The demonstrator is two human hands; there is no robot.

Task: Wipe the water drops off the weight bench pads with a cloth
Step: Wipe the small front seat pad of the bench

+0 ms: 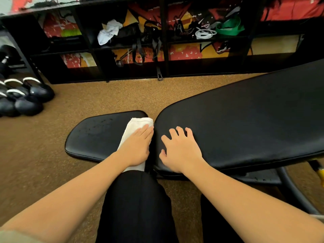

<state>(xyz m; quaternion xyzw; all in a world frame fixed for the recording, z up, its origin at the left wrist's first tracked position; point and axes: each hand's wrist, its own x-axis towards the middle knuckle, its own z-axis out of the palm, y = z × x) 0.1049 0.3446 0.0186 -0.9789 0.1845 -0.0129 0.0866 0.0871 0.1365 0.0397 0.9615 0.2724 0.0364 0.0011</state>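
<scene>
Left hand [135, 148] flat, fingers together, pressing white cloth [138, 123] onto seat pad [98, 135] (droplets beading further left). Right hand [180, 151] splayed, gripping nothing, braced on back pad [245, 120].

A black shelving unit [164, 41] lines the far wall, holding a crumpled white rag [108, 32], black straps [147, 44], white cord [204, 34] and a green band [229, 27]. Dark dumbbells [24, 97] sit on the brown speckled floor [114, 95] at left.
</scene>
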